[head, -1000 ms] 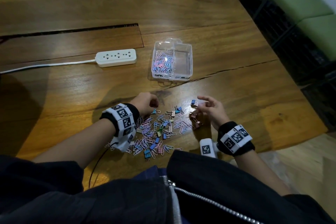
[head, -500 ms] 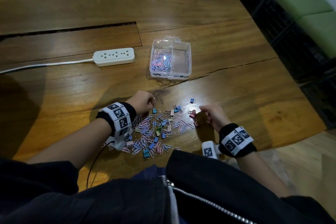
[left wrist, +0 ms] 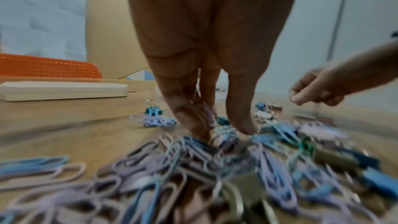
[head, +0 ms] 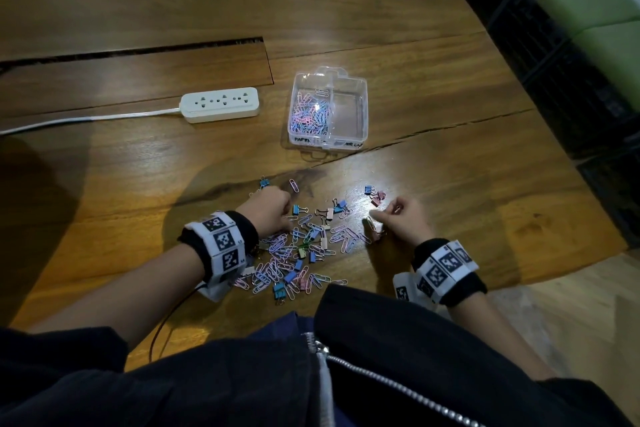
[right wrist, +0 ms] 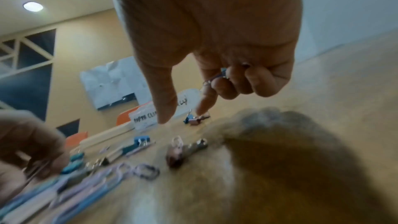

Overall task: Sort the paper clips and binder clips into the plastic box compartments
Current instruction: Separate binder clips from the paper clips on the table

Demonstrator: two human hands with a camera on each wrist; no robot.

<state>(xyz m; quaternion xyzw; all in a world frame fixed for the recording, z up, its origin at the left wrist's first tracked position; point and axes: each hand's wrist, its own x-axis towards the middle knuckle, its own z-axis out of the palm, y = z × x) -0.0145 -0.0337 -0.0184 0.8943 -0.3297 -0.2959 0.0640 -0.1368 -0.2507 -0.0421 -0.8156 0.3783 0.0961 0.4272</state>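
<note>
Working from the table (head: 398, 10) down: it's wide and bare enough that I can keep the box (head: 362, 104) parked well beyond the pile (head: 298, 253), out of elbow range but reachable. Its left compartment already holds paper clips (head: 310, 114); the right one looks empty, I'd say waiting for binder clips. A power strip (head: 221, 104) sits to the box's left, off my working lane.

The pile lies near the table's edge between my wrists, so both hands can pick without crossing. My left hand (head: 268, 208) has fingertips (left wrist: 243, 125) pressed down into the paper clips, thumb and fingers closing on a bunch; I can't tell what it's got. My right hand (head: 405, 222) has its outer fingers curled round a small clip (right wrist: 215, 77), stashing it so thumb and forefinger stay free, pointing at the pink binder clip (right wrist: 197, 120).
</note>
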